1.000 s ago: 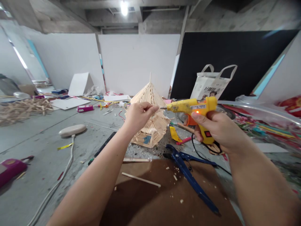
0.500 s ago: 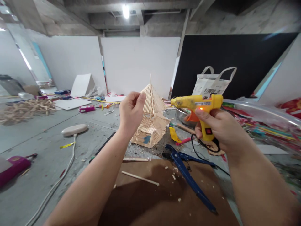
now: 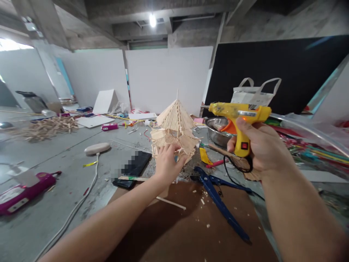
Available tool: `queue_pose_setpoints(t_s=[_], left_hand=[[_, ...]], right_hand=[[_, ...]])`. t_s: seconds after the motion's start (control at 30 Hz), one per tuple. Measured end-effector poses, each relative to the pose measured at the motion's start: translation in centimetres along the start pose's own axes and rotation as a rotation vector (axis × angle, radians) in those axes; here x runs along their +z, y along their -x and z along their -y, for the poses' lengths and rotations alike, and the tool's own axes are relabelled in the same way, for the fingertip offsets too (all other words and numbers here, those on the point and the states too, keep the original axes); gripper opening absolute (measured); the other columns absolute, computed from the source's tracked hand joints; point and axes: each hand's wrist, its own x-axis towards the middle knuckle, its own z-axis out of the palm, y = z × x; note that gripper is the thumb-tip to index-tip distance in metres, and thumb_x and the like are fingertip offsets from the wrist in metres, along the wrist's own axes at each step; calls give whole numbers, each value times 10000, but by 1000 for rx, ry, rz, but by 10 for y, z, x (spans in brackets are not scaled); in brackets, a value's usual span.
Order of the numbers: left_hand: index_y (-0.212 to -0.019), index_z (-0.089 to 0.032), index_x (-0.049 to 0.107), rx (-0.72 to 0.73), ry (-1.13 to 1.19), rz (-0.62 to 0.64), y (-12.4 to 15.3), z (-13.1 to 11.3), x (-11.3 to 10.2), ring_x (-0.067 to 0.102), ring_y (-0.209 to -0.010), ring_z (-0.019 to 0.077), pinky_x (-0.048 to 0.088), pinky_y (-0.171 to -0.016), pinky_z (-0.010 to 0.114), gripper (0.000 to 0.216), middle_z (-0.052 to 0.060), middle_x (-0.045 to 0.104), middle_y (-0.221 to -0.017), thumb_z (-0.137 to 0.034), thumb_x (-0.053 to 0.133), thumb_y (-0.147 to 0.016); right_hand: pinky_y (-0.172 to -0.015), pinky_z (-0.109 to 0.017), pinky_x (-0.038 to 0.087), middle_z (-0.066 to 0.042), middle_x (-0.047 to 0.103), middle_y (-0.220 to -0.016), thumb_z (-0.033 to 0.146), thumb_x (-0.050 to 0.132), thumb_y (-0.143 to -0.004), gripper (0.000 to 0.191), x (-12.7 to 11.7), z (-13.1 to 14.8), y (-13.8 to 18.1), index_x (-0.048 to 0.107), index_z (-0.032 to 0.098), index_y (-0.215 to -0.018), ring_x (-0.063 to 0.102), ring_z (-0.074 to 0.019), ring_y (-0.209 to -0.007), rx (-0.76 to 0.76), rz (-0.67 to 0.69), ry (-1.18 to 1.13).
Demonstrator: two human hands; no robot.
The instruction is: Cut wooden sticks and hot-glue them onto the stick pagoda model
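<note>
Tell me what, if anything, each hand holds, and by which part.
Right hand: the yellow glue gun, by its handle. Left hand, near the wooden model: I cannot tell.

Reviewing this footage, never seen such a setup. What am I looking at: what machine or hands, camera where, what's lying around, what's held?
No machine: these are a person's two bare hands. All the pictures come from one camera worn on that person's head, looking forward and down. The right hand grips a yellow glue gun. The left hand is at the lower part of a tiered model built of thin wooden sticks; whether it holds anything is hidden. Nearer the camera, a brown sheet on the grey floor bears a loose stick and part of a blue cutter. A metal bowl stands behind the glue gun.
</note>
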Motion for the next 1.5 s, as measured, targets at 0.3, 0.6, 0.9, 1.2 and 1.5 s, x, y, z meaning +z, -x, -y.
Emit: queue_pose_setpoints(t_s=[0.3,0.6,0.9,1.2,1.5], left_hand=[[-868,-211,582,65,-1,-25,-7,7,12,452,-911,205,367,-798,360,160,61,541,-942,-259,498,-740],[-775,-191,594,57,116,-49,-17,27,5,498,-863,167,380,-798,324,100,39,588,-848,-213,514,-719],[-834,-184,559,-50,156,-190,-26,82,-17,498,-892,164,420,-728,284,154,43,547,-901,-234,507,-698],[-896,-159,483,-540,326,-434,-31,116,-1,495,-700,118,409,-666,270,261,33,524,-850,-336,487,-704],[-1064,-160,391,-122,18,-691,-35,66,-37,270,-1163,202,189,-994,375,393,117,326,-1184,-200,530,-699]], right_hand=[[-323,-230,373,42,495,-616,341,593,-667,215,-2,-1,0,502,202,-802,505,-97,-345,-5,12,18],[-323,-238,371,33,513,-649,325,584,-679,189,-3,-2,-1,509,205,-804,508,-100,-345,0,26,9],[-336,-226,385,35,515,-593,367,587,-667,239,-5,-4,0,512,195,-814,500,-91,-348,9,50,36],[-333,-225,375,37,502,-567,359,582,-670,222,-5,-3,0,517,190,-798,502,-95,-344,10,49,33],[-323,-225,358,35,501,-540,362,597,-667,210,0,0,1,527,191,-768,494,-97,-336,41,13,32]])
